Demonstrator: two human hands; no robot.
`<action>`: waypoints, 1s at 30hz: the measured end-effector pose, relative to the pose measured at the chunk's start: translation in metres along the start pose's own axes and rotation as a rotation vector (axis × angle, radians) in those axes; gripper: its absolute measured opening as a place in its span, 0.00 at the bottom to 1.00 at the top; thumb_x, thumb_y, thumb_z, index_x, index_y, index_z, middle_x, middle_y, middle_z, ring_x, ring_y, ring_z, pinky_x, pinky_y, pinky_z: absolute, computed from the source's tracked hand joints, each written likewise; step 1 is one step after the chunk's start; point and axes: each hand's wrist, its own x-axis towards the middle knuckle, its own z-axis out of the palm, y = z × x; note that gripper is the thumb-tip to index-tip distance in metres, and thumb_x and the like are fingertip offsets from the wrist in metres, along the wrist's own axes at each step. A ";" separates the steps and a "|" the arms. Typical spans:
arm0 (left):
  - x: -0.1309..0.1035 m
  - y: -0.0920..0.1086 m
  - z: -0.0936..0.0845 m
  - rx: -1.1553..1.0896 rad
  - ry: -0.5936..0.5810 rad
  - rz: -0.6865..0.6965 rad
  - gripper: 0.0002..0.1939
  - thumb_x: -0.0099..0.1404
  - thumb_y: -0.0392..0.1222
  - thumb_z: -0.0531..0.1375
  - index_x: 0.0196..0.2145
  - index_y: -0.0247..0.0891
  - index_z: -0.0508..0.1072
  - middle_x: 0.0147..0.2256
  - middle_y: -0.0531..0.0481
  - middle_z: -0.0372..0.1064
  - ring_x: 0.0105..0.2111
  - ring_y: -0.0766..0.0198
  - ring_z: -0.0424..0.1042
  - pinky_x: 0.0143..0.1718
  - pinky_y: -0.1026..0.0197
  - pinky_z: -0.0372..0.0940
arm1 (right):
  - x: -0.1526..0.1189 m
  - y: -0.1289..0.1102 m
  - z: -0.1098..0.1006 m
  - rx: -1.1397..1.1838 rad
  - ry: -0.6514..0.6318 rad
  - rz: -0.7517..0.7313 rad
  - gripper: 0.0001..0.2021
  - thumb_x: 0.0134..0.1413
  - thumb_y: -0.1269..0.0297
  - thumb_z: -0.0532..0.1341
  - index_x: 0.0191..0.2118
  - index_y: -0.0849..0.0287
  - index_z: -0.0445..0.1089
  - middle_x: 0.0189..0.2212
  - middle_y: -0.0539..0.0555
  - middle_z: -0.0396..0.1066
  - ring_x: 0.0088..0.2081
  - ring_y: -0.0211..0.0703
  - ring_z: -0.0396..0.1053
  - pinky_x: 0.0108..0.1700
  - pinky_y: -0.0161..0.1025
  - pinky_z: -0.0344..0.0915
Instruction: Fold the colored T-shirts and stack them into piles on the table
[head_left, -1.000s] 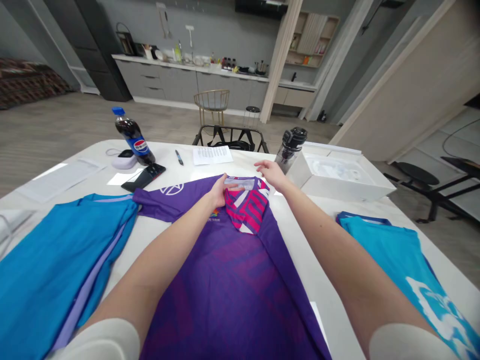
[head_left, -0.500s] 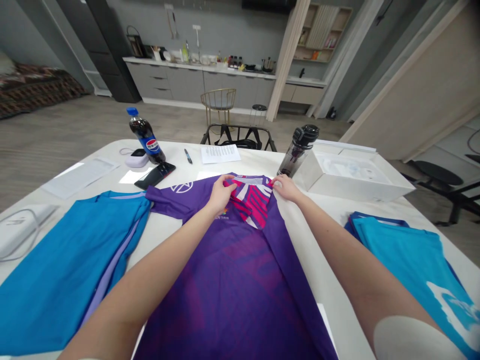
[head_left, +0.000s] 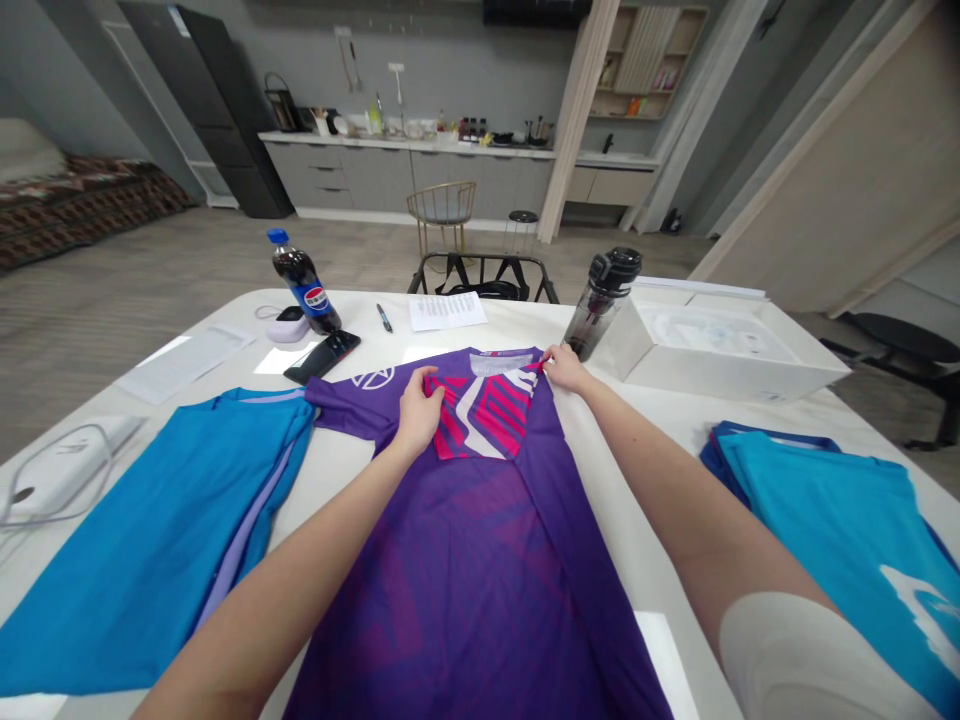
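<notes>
A purple shirt (head_left: 457, 560) lies spread on the white table, its collar toward the far side. Across its upper part is a pink and white patterned cloth (head_left: 484, 415). My left hand (head_left: 420, 408) pinches the left upper corner of that cloth. At the right of the collar, my right hand (head_left: 564, 367) pinches the cloth's other corner near the shirt's shoulder. The shirt's left sleeve (head_left: 345, 405) reaches out over the edge of a folded blue shirt (head_left: 157, 530).
On the table (head_left: 622, 480) stand a cola bottle (head_left: 311, 290), a dark tumbler (head_left: 600, 305) and an open white box (head_left: 735, 350). A phone (head_left: 322, 357), pen (head_left: 384, 318), papers (head_left: 448, 311), white device (head_left: 71, 465) and folded turquoise shirt (head_left: 832, 500) lie around.
My left hand has moved left, spreading the pink and white cloth wider and flatter. My right hand remains by the collar. The view has shifted slightly.
</notes>
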 end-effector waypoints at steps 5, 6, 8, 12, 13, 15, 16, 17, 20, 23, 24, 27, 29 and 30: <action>0.006 -0.007 -0.007 0.086 0.069 -0.043 0.21 0.64 0.35 0.56 0.54 0.44 0.70 0.35 0.51 0.74 0.35 0.60 0.75 0.42 0.60 0.68 | 0.002 -0.006 0.001 0.071 0.142 0.031 0.19 0.64 0.70 0.52 0.58 0.59 0.67 0.51 0.62 0.65 0.49 0.49 0.69 0.56 0.42 0.64; 0.007 -0.009 -0.009 0.109 0.054 -0.092 0.22 0.62 0.33 0.57 0.54 0.43 0.70 0.36 0.50 0.75 0.36 0.59 0.75 0.43 0.59 0.68 | 0.002 -0.007 0.002 0.088 0.153 0.024 0.21 0.63 0.71 0.51 0.59 0.57 0.66 0.52 0.62 0.65 0.49 0.49 0.70 0.56 0.42 0.64; 0.009 -0.014 -0.014 0.158 -0.001 -0.148 0.24 0.60 0.31 0.58 0.54 0.41 0.69 0.39 0.47 0.77 0.41 0.56 0.76 0.45 0.58 0.68 | 0.001 -0.008 0.004 0.103 0.138 0.009 0.24 0.61 0.74 0.51 0.61 0.55 0.66 0.52 0.61 0.65 0.50 0.49 0.70 0.57 0.41 0.63; 0.008 -0.010 -0.023 0.314 -0.074 -0.048 0.25 0.61 0.32 0.58 0.57 0.41 0.67 0.45 0.41 0.77 0.48 0.48 0.75 0.50 0.51 0.67 | -0.003 -0.012 0.007 0.099 0.110 0.001 0.21 0.67 0.66 0.51 0.61 0.57 0.68 0.50 0.61 0.68 0.52 0.50 0.69 0.59 0.42 0.61; 0.008 -0.007 -0.024 0.350 -0.083 -0.024 0.26 0.61 0.32 0.58 0.57 0.41 0.67 0.45 0.40 0.76 0.48 0.47 0.75 0.51 0.50 0.66 | -0.005 -0.014 0.008 0.092 0.109 0.015 0.21 0.69 0.61 0.51 0.62 0.57 0.67 0.50 0.62 0.69 0.52 0.50 0.70 0.59 0.43 0.62; 0.007 -0.004 -0.025 0.391 -0.093 -0.005 0.26 0.62 0.31 0.57 0.57 0.40 0.67 0.46 0.39 0.76 0.49 0.46 0.75 0.51 0.50 0.66 | -0.008 -0.019 0.011 0.069 0.108 0.079 0.23 0.68 0.52 0.54 0.63 0.55 0.66 0.52 0.63 0.70 0.51 0.53 0.70 0.56 0.47 0.64; 0.007 -0.004 -0.025 0.391 -0.089 -0.003 0.25 0.62 0.30 0.57 0.57 0.40 0.68 0.46 0.39 0.76 0.49 0.47 0.75 0.51 0.50 0.66 | -0.009 -0.021 0.012 0.050 0.106 0.120 0.24 0.67 0.48 0.55 0.62 0.54 0.67 0.53 0.63 0.69 0.52 0.55 0.70 0.55 0.49 0.64; 0.006 -0.004 -0.024 0.375 -0.076 0.002 0.24 0.62 0.30 0.56 0.56 0.40 0.69 0.46 0.40 0.76 0.49 0.48 0.75 0.51 0.51 0.66 | -0.011 -0.024 0.015 0.027 0.105 0.161 0.24 0.66 0.46 0.56 0.60 0.54 0.68 0.53 0.64 0.70 0.52 0.56 0.70 0.55 0.51 0.64; 0.007 -0.012 -0.020 0.253 0.002 0.041 0.20 0.65 0.30 0.53 0.51 0.41 0.72 0.44 0.45 0.77 0.46 0.55 0.76 0.51 0.56 0.67 | -0.014 -0.028 0.021 -0.027 0.125 0.236 0.19 0.66 0.47 0.56 0.48 0.56 0.73 0.52 0.64 0.71 0.53 0.59 0.70 0.55 0.54 0.63; 0.014 -0.020 -0.016 0.164 0.097 0.067 0.17 0.66 0.32 0.52 0.48 0.42 0.74 0.43 0.47 0.77 0.45 0.59 0.76 0.51 0.59 0.67 | -0.014 -0.029 0.026 -0.020 0.195 0.264 0.17 0.70 0.52 0.52 0.45 0.58 0.72 0.49 0.63 0.73 0.51 0.57 0.71 0.54 0.53 0.63; 0.017 -0.021 -0.014 0.158 0.119 0.066 0.16 0.67 0.32 0.52 0.48 0.41 0.74 0.43 0.47 0.77 0.45 0.59 0.76 0.52 0.59 0.67 | -0.014 -0.029 0.026 -0.013 0.214 0.271 0.17 0.71 0.53 0.51 0.46 0.58 0.71 0.49 0.63 0.73 0.50 0.56 0.71 0.54 0.53 0.63; 0.026 -0.019 -0.012 0.194 0.135 0.053 0.17 0.68 0.33 0.52 0.51 0.39 0.73 0.47 0.44 0.76 0.47 0.58 0.75 0.54 0.57 0.66 | -0.017 -0.030 0.026 -0.004 0.233 0.290 0.17 0.72 0.53 0.49 0.48 0.58 0.69 0.49 0.64 0.72 0.50 0.55 0.70 0.54 0.51 0.62; 0.025 -0.014 -0.012 0.293 0.141 0.105 0.20 0.70 0.34 0.51 0.57 0.35 0.70 0.54 0.38 0.72 0.55 0.54 0.71 0.60 0.54 0.63 | -0.023 -0.034 0.024 -0.007 0.272 0.282 0.18 0.72 0.52 0.48 0.51 0.59 0.68 0.52 0.65 0.70 0.52 0.56 0.69 0.54 0.52 0.61; 0.020 -0.010 -0.012 0.362 0.126 0.164 0.22 0.71 0.35 0.51 0.60 0.34 0.68 0.59 0.36 0.68 0.60 0.53 0.67 0.63 0.53 0.59 | -0.028 -0.036 0.023 -0.013 0.302 0.263 0.19 0.72 0.52 0.48 0.53 0.59 0.67 0.53 0.65 0.69 0.53 0.57 0.67 0.54 0.52 0.61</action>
